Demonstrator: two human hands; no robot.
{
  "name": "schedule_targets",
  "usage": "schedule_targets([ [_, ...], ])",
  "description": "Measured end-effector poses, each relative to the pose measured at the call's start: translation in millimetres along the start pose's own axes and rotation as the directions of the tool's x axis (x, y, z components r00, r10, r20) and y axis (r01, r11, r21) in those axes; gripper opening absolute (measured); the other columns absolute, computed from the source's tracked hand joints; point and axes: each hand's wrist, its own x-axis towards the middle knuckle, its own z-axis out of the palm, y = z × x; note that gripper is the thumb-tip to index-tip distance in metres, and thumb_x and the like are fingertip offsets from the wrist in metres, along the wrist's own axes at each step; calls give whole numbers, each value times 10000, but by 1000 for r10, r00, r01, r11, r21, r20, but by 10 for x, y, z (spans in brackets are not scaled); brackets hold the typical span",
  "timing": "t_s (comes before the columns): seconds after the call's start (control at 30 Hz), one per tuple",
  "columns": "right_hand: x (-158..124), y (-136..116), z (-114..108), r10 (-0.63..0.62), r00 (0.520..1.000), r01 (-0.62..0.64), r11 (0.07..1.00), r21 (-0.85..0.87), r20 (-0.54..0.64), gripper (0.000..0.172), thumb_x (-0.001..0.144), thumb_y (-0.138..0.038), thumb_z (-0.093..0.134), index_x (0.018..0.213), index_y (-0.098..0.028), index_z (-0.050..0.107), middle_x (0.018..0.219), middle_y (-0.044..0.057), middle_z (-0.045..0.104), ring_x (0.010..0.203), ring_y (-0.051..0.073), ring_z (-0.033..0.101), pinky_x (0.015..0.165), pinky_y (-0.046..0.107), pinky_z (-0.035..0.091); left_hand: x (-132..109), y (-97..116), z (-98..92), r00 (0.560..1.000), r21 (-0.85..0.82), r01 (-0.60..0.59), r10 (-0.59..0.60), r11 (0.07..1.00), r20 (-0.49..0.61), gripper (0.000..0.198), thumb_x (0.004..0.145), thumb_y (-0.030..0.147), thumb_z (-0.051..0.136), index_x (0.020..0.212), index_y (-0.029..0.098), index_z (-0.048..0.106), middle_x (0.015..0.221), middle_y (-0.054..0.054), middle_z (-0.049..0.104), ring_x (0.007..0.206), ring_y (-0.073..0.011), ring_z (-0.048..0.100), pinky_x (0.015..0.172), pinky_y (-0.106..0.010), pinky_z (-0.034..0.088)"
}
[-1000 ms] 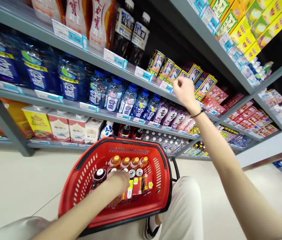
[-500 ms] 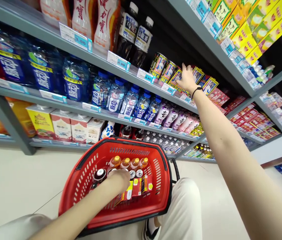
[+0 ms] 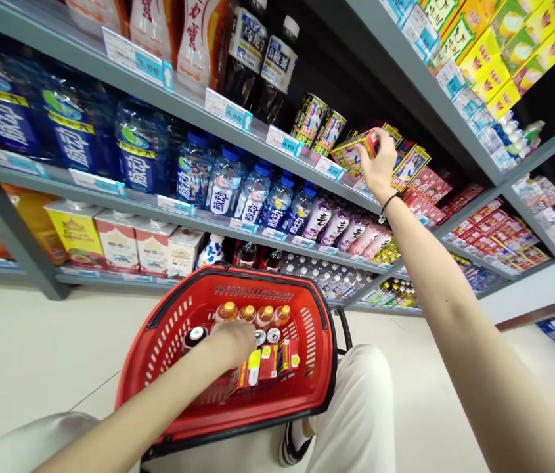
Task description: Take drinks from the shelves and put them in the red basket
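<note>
Fingers of the left hand (image 3: pixel 238 340) are hidden among cartons in the ribbed red plastic basket (image 3: pixel 169 341), grip unclear, while the right hand (image 3: pixel 380 167) pinches a glossy box (image 3: pixel 353 150).

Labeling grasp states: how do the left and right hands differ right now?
The right hand is raised to the shelf and grips a yellow drink carton tilted off it; the left hand is low, inside the red basket. The right hand clearly holds something; the left hand rests on the packed cans and cartons, its grip not visible. The right wrist wears a dark band; the left shows none. Both are bare.
</note>
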Motion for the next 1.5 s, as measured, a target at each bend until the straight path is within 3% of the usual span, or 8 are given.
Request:
schedule_targets([
  [0.2, -463, -242, -341, 86, 944, -43, 989, 140, -320, 734, 1107, -621, 166, 1692, -216, 349, 1579, 203, 431, 1489, 378, 487, 1108, 625, 497, -59, -112, -280, 999, 24, 29, -28, 999, -38, 479, 1042, 335, 442, 1328, 57, 706, 1304, -272, 725, 1267, -412, 692, 1053, -517, 534],
  [0.3, -1130, -748, -537, 255, 960, -200, 915, 350, -119, 689, 1098, -596, 256, 1684, -255, 375, 1571, 178, 481, 1415, 335, 582, 1028, 523, 593, -54, -255, -452, 944, -151, -39, -13, 988, -329, 563, 1083, 468, 299, 1362, 134, 655, 1260, -193, 755, 1205, -373, 715, 1015, -489, 535],
  [0.4, -1996, -1360, -634, 364, 893, -446, 649, 616, 264, 634, 1030, -595, 498, 1590, -298, 466, 1459, 133, 619, 1234, 284, 706, 944, 446, 645, -47, -354, -565, 863, -420, -171, -70, 892, -501, 659, 1083, 596, 177, 1246, 210, 686, 1192, -95, 783, 1077, -285, 741, 976, -394, 543],
  [0.5, -2772, -1807, -585, 323, 816, -573, 344, 744, 479, 609, 838, -562, 810, 1345, -279, 625, 1305, 104, 715, 1139, 271, 735, 991, 416, 630, 8, -337, -519, 874, -477, -238, -28, 846, -485, 670, 1028, 700, 334, 1399, 225, 626, 1353, -73, 737, 1210, -273, 706, 1039, -356, 532],
  [0.63, -3344, -2011, -427, 244, 746, -661, 160, 733, 619, 589, 780, -468, 903, 1269, -250, 655, 1158, 75, 763, 1057, 250, 760, 940, 375, 635, 170, -207, -298, 914, -270, -238, 121, 933, -387, 631, 929, 506, 669, 1475, 203, 577, 1467, -126, 669, 1322, -323, 658, 1085, -388, 514],
  [0.8, -3415, -1949, -439, 124, 849, -528, 240, 814, 514, 593, 825, -408, 888, 1321, -219, 625, 1206, 86, 736, 1118, 228, 736, 1028, 375, 601, 273, -144, -194, 849, -197, -381, 257, 903, -462, 236, 929, 209, 652, 1162, 184, 681, 1143, -103, 779, 1063, -306, 758, 890, -368, 562],
  [1.07, -3307, -1780, -598, -21, 962, -240, 414, 878, 273, 404, 912, -237, 808, 1288, -244, 661, 1219, 90, 700, 1168, 232, 668, 1054, 429, 559, 281, -214, -172, 490, 28, -614, 408, 789, -770, 386, 927, 21, 543, 1271, 168, 634, 1258, -118, 719, 1193, -241, 697, 987, -339, 564],
  [1.5, -3388, -1812, -566, -5, 927, -327, 483, 813, 375, 497, 926, -296, 758, 1388, -233, 587, 1352, 121, 675, 1269, 264, 651, 1135, 460, 514, 255, -179, -120, 465, 28, -612, 388, 790, -796, 335, 903, 46, 553, 1205, 133, 669, 1147, -114, 742, 1065, -240, 727, 902, -330, 582],
])
